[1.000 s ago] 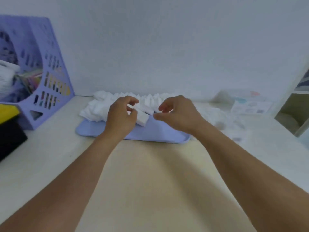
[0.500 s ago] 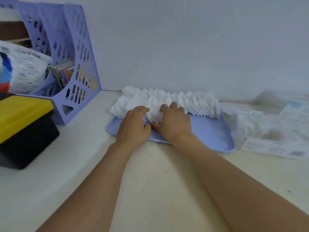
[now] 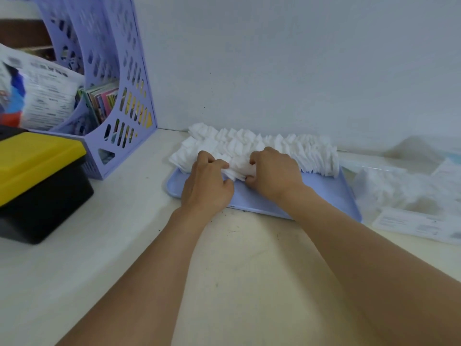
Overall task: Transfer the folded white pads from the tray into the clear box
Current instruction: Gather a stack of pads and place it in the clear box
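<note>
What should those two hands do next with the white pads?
Probably lift the pinched bunch of folded white pads off the pale blue plastic tray: both the left hand and right hand already grip it, and the clear plastic box waits to the right.

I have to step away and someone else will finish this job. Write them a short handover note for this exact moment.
Left hand: fingers curled, pinching a small bunch of folded white pads at the near edge of the row.
Right hand: fingers curled on the same bunch from the other side.
Pads: a long row lies along the far side of the lilac tray.
Clear box: right of the tray, blurred; white material appears to show inside it.
Done: possibly some pads moved; the bunch is gripped but not lifted clear.
Left: carry this bunch to the box, then the rest of the row.
</note>
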The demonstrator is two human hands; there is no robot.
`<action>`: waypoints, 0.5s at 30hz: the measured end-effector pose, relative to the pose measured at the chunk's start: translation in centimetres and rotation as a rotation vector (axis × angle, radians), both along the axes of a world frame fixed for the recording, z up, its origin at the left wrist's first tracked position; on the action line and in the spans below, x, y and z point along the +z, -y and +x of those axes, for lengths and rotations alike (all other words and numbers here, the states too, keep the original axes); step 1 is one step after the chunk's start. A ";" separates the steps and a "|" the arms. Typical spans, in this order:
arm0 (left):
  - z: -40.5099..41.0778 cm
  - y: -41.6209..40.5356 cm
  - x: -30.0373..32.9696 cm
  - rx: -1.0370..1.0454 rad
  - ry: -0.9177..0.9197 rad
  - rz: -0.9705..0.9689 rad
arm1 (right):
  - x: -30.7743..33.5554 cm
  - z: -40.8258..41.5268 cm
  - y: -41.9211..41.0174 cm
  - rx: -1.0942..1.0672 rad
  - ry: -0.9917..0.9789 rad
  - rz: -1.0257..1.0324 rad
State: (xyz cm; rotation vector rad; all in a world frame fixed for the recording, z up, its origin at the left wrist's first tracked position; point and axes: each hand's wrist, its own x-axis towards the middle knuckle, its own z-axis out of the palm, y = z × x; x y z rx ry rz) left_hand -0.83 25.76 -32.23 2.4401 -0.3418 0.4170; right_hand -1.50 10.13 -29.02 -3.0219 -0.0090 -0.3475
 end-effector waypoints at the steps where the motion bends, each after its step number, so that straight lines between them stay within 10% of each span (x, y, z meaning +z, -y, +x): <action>1: 0.0 0.0 0.0 -0.003 -0.001 0.010 | -0.1 0.0 -0.2 0.005 0.023 -0.025; 6: 0.1 -0.3 -0.4 -0.021 0.019 0.035 | 0.3 -0.8 1.3 -0.016 0.173 0.178; 10: -0.9 0.8 1.0 -0.020 0.157 -0.272 | 3.3 -4.0 3.6 -0.031 0.233 1.118; 12: -2.8 2.5 2.6 -0.137 -0.069 -0.670 | 4.7 -6.4 4.4 0.030 -0.019 1.570; 15: -6.4 5.6 3.8 -0.472 -0.785 -1.026 | 4.8 -9.2 6.1 0.100 -0.192 1.670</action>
